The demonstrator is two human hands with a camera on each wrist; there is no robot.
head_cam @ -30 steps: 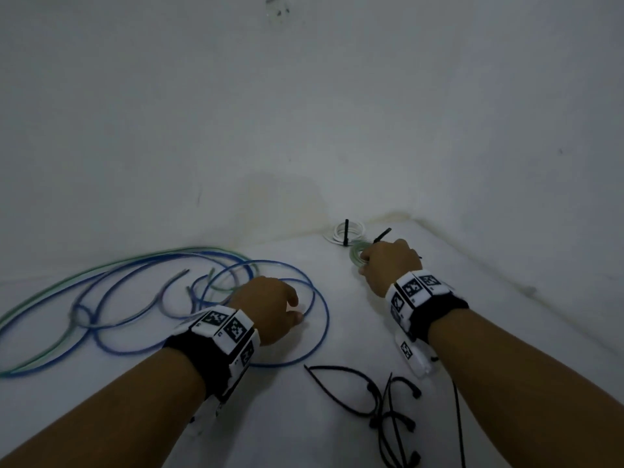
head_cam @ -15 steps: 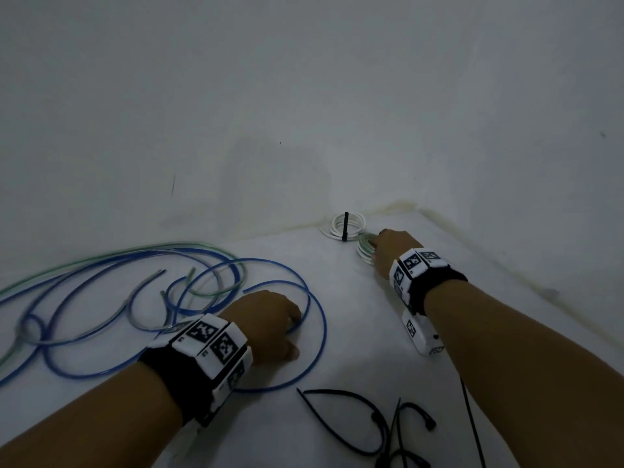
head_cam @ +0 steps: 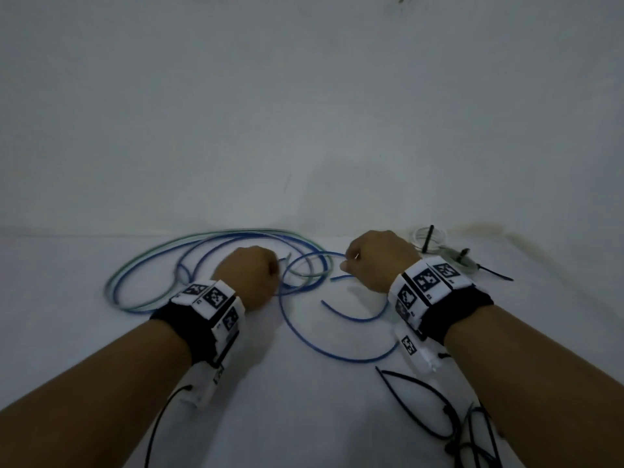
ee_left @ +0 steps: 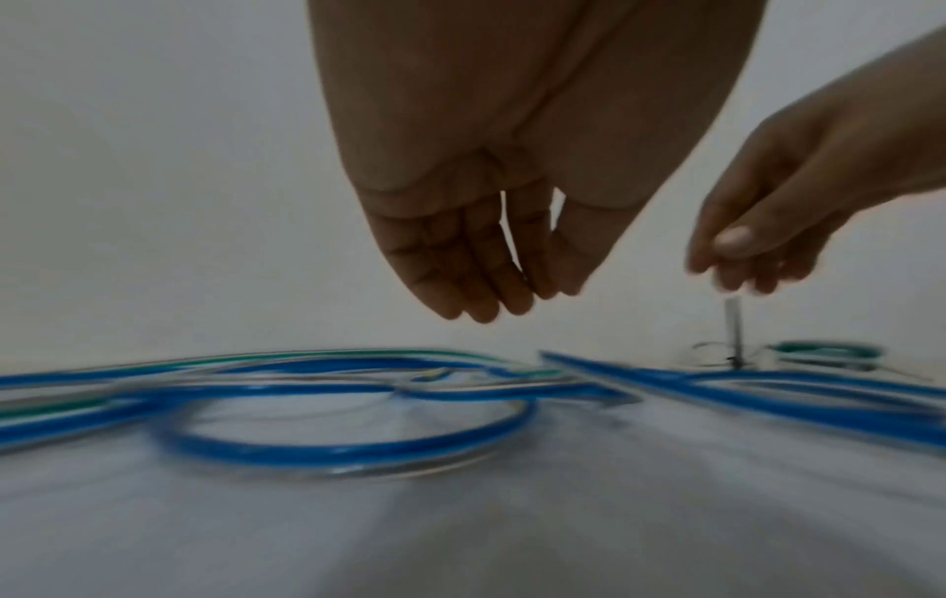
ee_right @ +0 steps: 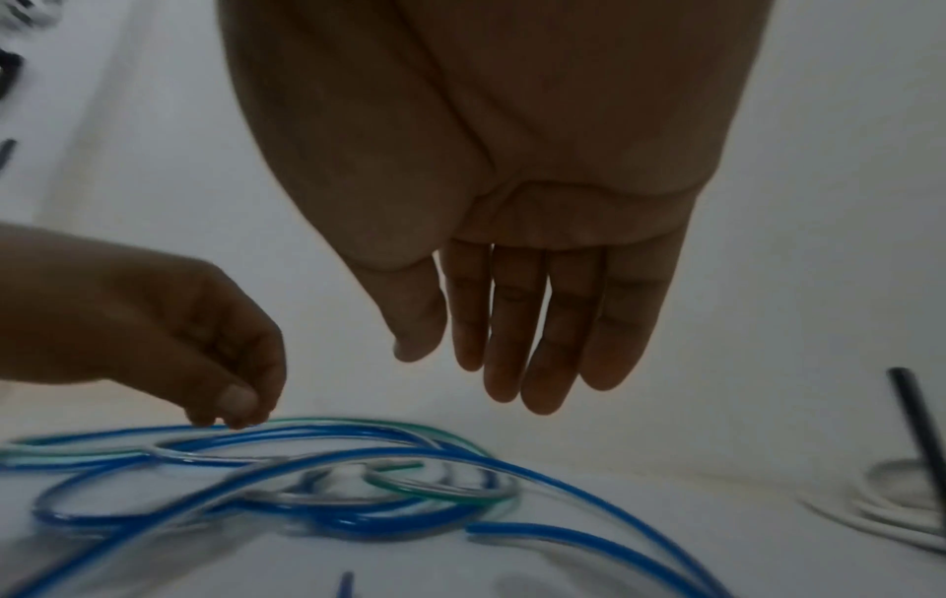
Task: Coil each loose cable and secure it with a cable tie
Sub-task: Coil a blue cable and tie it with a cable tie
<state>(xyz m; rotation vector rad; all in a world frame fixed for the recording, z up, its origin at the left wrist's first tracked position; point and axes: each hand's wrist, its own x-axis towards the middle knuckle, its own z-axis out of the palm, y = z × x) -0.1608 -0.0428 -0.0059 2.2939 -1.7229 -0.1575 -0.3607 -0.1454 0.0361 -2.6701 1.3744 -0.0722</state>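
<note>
Loose blue cables (head_cam: 297,329) lie in wide loops on the white surface, tangled with a green-tinted one (head_cam: 113,282). My left hand (head_cam: 250,275) hovers over the middle of the tangle. In the left wrist view its fingers (ee_left: 476,299) hang relaxed and hold nothing above the blue loops (ee_left: 332,449). My right hand (head_cam: 378,258) hangs over a free blue cable end (head_cam: 337,278). Its fingers (ee_right: 542,364) are straight and empty above the cables (ee_right: 563,481).
A tied green coil (head_cam: 461,263) and a tied white coil (head_cam: 426,235) sit at the back right by the wall. Several loose black cable ties (head_cam: 450,423) lie near my right forearm. A wall closes the far side.
My right hand has let go of the green coil at the back right and moved left over the blue cable. My left hand has moved further over the tangle.
</note>
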